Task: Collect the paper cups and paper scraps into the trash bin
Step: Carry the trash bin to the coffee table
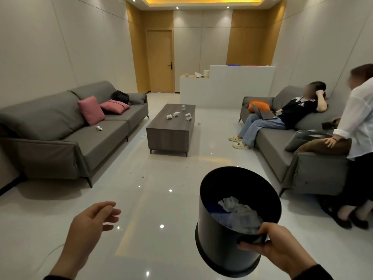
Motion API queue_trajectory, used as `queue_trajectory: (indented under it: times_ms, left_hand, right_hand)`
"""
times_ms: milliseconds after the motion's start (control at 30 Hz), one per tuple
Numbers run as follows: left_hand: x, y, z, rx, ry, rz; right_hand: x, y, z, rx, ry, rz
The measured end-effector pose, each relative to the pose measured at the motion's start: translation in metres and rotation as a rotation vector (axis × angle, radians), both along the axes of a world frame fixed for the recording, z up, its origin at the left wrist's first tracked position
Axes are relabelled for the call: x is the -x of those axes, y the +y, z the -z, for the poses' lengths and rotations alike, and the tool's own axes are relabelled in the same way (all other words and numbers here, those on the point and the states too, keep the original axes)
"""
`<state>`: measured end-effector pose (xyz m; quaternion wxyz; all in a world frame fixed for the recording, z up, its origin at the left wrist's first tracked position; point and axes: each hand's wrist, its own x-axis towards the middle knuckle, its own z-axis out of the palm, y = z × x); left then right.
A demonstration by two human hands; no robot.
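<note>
My right hand (275, 246) grips the near rim of a black round trash bin (214, 245), held above the floor and tilted toward me. Crumpled white paper (238, 209) lies inside it. My left hand (94, 221) hovers to the left of the bin, fingers apart, holding nothing. Far ahead, several white paper cups (169, 117) lie tipped on the dark wood coffee table (167, 136), along with a paper scrap (187, 114). One more cup (99, 128) lies on the left sofa seat. Small paper scraps (143, 176) dot the floor.
A grey sofa (60, 142) with pink cushions lines the left wall. On the right sofa (282, 154) a person sits with a laptop, and another person (359, 128) leans over its arm. White counter (222, 87) and a door stand at the back.
</note>
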<state>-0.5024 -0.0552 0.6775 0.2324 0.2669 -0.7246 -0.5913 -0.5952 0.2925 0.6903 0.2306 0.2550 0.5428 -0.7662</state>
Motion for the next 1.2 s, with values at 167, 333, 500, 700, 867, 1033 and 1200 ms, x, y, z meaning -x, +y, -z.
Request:
queue_trajectory:
  times_ms: [167, 333, 500, 700, 867, 1033, 1200]
  left_hand:
    - [0.081, -0.004, 0.019, 0.014, -0.021, 0.05]
    - [0.187, -0.009, 0.043, -0.022, -0.013, 0.111]
    - [0.318, -0.021, 0.053, -0.06, -0.005, 0.157]
    - [0.471, -0.032, 0.033, -0.032, -0.013, 0.233]
    - [0.576, -0.04, 0.029, -0.05, -0.03, 0.245]
    - [0.684, -0.039, 0.043, -0.047, -0.056, 0.231]
    - [0.798, -0.031, 0.049, -0.021, -0.069, 0.183]
  right_hand:
    - [0.064, 0.006, 0.014, -0.015, 0.025, 0.039]
    - [0.154, -0.005, 0.035, -0.026, -0.004, 0.054]
    - [0.268, -0.027, 0.042, -0.019, -0.035, 0.086]
    - [0.403, -0.053, 0.036, -0.012, -0.028, 0.133]
    - [0.51, -0.062, 0.036, -0.022, -0.014, 0.182]
    - [0.626, -0.065, 0.045, -0.038, -0.037, 0.152]
    - [0.759, -0.068, 0.058, -0.054, -0.043, 0.073]
